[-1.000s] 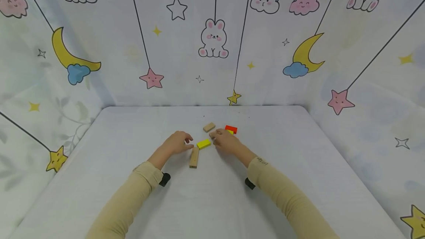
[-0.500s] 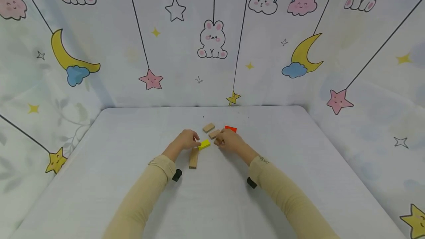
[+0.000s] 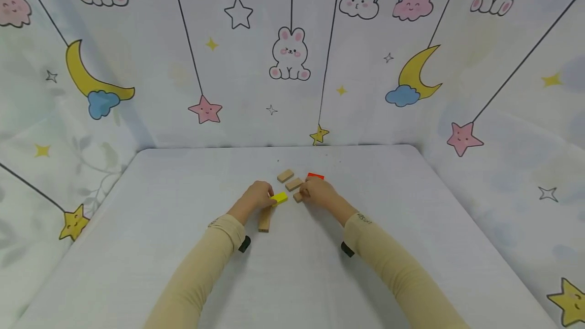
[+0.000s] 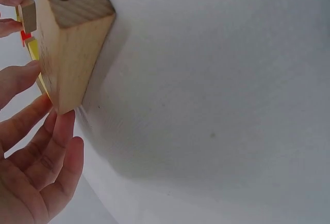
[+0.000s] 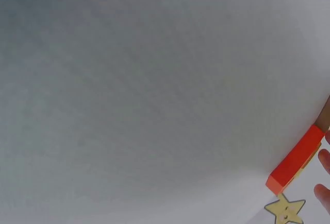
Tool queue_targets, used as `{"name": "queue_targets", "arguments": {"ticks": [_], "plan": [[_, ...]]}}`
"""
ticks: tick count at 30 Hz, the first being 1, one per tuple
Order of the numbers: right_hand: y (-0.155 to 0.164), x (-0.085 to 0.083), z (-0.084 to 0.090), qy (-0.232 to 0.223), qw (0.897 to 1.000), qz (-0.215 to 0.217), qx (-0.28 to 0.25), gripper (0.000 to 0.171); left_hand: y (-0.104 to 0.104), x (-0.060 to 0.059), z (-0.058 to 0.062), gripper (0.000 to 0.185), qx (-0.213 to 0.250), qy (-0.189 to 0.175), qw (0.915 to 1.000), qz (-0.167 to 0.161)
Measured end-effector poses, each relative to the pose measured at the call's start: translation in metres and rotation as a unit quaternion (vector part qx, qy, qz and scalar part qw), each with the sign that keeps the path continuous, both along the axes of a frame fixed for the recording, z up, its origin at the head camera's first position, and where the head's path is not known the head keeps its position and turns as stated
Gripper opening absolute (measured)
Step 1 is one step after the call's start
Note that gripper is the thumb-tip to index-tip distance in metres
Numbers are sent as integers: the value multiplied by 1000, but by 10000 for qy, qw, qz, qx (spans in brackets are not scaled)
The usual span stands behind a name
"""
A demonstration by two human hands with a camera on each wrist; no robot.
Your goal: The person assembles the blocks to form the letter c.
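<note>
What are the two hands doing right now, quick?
Left hand: fingers touching the yellow block; a real grip cannot be told.
Right hand: pinching a small wooden block.

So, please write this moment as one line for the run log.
left hand: touches yellow block | right hand: holds small wooden block | long wooden block: lies on table

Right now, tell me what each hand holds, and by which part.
The left hand pinches the yellow block by its near end; the right hand pinches a small wooden block.
</note>
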State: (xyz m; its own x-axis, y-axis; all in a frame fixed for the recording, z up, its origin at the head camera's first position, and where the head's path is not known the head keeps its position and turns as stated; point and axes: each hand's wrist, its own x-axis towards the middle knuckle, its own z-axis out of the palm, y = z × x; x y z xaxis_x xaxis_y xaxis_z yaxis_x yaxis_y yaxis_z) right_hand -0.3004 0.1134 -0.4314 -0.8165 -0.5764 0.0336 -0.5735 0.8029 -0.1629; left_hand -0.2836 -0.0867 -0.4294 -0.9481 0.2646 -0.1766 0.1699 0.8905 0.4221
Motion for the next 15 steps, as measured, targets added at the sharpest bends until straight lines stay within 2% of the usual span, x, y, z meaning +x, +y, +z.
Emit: {"name": "queue_targets", "arguments": {"ticks": [2, 8, 15], "plan": [[-2, -2, -1, -74, 9999, -98, 64, 7, 0, -1, 0, 23, 16, -9, 10000, 52], [-12, -6, -3, -484, 9976, -489, 98, 24, 0, -2, 2, 23, -23, -26, 9999, 132], [-20, -7, -2, -670, 9954, -680, -104, 21, -2, -1, 2, 25, 34, -28, 9998, 183]]}}
